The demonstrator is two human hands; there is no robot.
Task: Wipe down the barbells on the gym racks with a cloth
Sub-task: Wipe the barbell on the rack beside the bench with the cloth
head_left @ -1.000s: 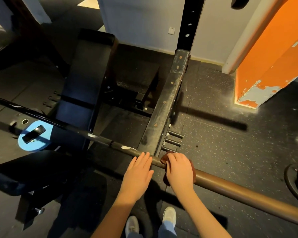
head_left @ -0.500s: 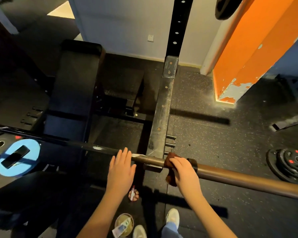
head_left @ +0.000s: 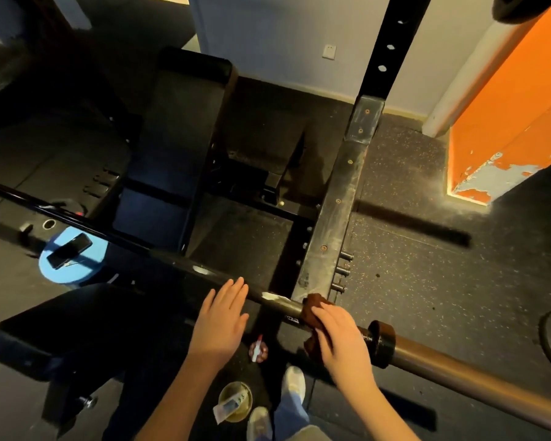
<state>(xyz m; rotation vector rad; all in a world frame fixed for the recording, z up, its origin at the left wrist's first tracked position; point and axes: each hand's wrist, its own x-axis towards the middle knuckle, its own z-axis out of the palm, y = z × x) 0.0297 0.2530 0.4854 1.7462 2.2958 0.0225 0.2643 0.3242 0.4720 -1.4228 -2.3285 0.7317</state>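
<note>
Cloth [head_left: 312,305], dark brown, is bunched over the barbell [head_left: 458,366] just where the shaft crosses the end of the scuffed rack beam [head_left: 341,202]. The right hand [head_left: 341,335] lies on top of it, fingers curled down over the fabric and clamping it against the bar; one end of the cloth hangs below the shaft under the palm. Just to the right of that hand sits the black collar [head_left: 380,342], and beyond it the bronze sleeve runs off toward the lower right.

The left hand [head_left: 220,323] is on the other side of the cloth, near but apart from it. Its fingers are straight and spread flat, with the tips reaching over the dark shaft; it grasps nothing. A white scuff on the bar lies between the two hands.

From there the bar slants away to the upper left, above a blue plate [head_left: 74,268] with a phone [head_left: 69,251] lying on it. A black bench [head_left: 178,138] stands behind the bar.
</note>
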